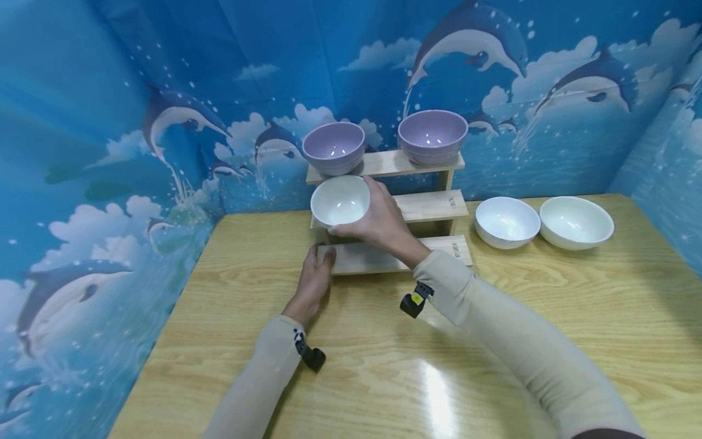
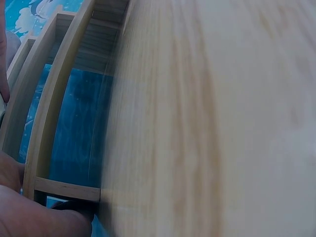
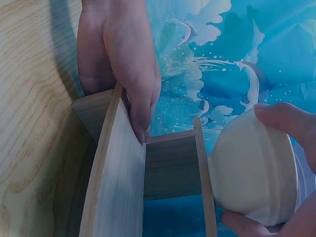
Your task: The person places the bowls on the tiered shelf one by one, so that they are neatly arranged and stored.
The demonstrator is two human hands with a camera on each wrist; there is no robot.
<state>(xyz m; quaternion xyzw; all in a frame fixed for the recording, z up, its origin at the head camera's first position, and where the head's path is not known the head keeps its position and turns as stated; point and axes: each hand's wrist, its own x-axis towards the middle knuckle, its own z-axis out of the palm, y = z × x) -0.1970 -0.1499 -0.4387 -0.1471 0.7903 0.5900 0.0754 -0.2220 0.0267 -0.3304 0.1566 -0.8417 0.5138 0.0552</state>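
Note:
My right hand grips a white bowl by its rim and side, at the left end of the middle step of a wooden three-step rack. In the right wrist view the bowl's base meets the edge of that step. With thumb and fingers, my left hand holds the left end of the lowest step. The right wrist view shows the left thumb over the board. Two purple bowls, a left one and a right one, stand on the top step.
Right of the rack, two more white bowls, one nearer and one farther right, sit side by side on the wooden table. A blue dolphin-print curtain hangs behind the table and along its sides.

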